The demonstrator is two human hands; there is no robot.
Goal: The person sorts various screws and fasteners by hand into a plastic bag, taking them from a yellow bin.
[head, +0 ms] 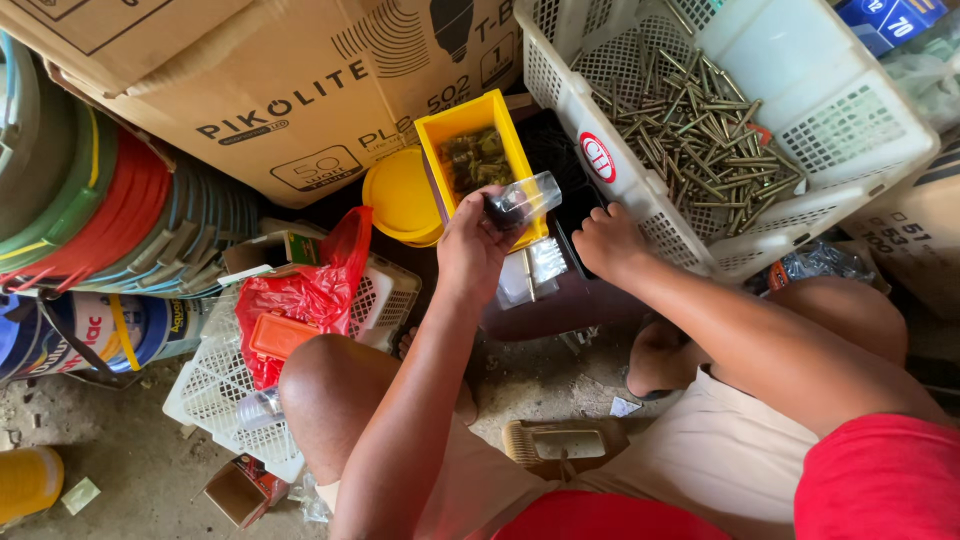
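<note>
Over one yellow bin (478,120), left hand (472,250) holds one clear packet (522,200); right hand (607,240) empty.

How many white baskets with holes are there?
2. One white basket sits top right, full of long screws, by the right hand. The other white basket lies lower left under a red bag. More may be hidden.

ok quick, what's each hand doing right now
Left hand: closed on a small clear plastic bag.
Right hand: fingers curled, resting against the white basket, holding nothing visible.
</note>
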